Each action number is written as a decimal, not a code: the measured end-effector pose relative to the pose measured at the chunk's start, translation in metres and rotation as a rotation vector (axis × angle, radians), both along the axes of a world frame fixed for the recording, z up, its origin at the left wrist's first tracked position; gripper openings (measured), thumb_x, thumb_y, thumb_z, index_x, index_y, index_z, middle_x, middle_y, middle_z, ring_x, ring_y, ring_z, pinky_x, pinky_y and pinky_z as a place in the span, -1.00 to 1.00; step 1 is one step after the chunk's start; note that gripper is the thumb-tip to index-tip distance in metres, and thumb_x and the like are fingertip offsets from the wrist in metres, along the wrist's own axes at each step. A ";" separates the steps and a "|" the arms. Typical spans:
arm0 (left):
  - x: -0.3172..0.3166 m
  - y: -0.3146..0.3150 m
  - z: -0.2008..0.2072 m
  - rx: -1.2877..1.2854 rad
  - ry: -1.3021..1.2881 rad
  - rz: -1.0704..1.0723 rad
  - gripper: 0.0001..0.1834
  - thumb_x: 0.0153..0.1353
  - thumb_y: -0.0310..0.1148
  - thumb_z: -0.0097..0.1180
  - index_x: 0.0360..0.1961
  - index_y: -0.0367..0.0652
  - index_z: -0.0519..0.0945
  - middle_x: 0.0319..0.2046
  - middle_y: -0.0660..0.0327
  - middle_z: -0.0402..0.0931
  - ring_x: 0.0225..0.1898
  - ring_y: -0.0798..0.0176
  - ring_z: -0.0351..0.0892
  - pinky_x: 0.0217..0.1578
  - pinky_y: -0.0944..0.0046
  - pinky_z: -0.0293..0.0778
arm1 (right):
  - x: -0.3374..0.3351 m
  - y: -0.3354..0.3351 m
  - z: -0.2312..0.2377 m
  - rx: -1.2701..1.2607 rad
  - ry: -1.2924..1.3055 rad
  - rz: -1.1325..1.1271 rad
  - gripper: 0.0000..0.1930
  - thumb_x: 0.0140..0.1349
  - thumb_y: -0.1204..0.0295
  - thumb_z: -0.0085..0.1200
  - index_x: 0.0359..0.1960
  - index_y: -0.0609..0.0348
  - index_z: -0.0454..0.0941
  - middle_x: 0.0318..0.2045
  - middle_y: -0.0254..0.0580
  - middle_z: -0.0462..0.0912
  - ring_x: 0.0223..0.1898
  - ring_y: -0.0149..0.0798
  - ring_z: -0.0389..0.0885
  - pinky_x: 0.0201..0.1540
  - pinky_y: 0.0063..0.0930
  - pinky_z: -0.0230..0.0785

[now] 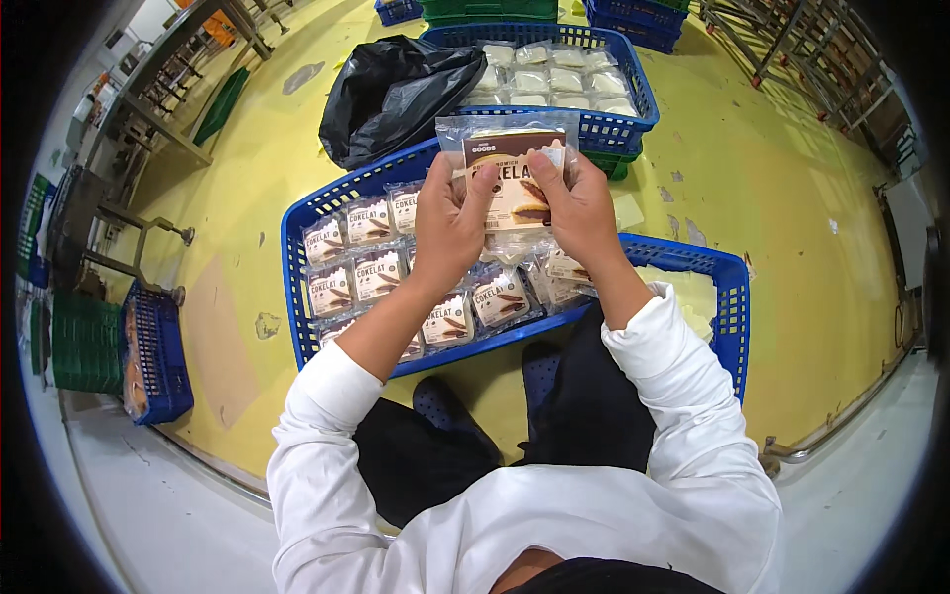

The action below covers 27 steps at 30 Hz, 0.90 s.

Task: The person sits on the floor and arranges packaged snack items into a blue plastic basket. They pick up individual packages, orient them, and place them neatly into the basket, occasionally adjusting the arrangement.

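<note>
Between my two hands is a clear plastic packet point(514, 198) of sandwich bread with a brown and cream label. My left hand point(453, 220) grips its left side, thumb lying on the label. On the other side my right hand point(579, 206) holds it the same way, its thumb near the upper right of the label. Below the hands stands a blue crate point(297, 259) with rows of similar labelled packets point(378, 272). To its right is another blue crate point(732, 297), partly covered by my right forearm, with pale packets inside.
A far blue crate point(633, 74) holds rows of unlabelled pale bread packets point(566, 81). A black plastic bag point(396, 94) drapes over its left end. Metal tables point(163, 59) line the left, with a blue crate point(163, 361) beside green crates point(87, 342). Metal racks point(802, 59) stand far right.
</note>
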<state>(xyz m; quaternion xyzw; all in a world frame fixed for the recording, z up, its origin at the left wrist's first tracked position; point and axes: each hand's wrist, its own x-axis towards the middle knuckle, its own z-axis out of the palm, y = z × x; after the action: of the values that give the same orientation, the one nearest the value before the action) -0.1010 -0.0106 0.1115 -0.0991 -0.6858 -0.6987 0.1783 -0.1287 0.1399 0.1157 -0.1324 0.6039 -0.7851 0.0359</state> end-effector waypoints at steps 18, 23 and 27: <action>0.007 -0.015 0.008 0.064 -0.119 -0.053 -0.70 0.47 -0.20 -0.06 -0.09 -0.25 0.50 -0.24 0.16 0.62 -0.24 0.46 0.58 -0.25 0.40 0.51 | -0.002 0.002 -0.004 0.025 0.042 0.039 -0.63 0.41 0.20 0.04 -0.02 0.31 0.55 -0.24 -0.26 0.65 -0.24 -0.51 0.60 -0.20 -0.58 0.55; 0.021 -0.028 0.020 0.424 -0.398 -0.125 -0.56 0.48 -0.09 -0.14 -0.08 -0.29 0.57 -0.16 0.15 0.63 -0.20 0.32 0.64 -0.15 0.27 0.61 | -0.012 0.004 -0.016 0.193 0.113 0.152 -0.63 0.46 0.23 -0.07 -0.02 0.34 0.56 -0.23 -0.27 0.63 -0.21 -0.49 0.57 -0.18 -0.58 0.57; 0.040 -0.035 0.016 0.447 -0.425 -0.028 -0.57 0.48 -0.12 -0.16 -0.05 -0.30 0.55 -0.14 0.09 0.62 -0.15 0.24 0.67 -0.08 0.16 0.64 | -0.015 -0.001 -0.025 0.249 0.065 0.064 -0.66 0.44 0.23 -0.04 -0.18 0.29 0.62 -0.46 -0.39 0.60 -0.39 -0.57 0.49 -0.37 -0.61 0.35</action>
<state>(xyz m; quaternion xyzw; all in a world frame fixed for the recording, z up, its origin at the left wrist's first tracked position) -0.0611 -0.0457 0.1275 0.0817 -0.5356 -0.8396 0.0385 -0.1434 0.1389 0.0903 -0.1715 0.6930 -0.6979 0.0576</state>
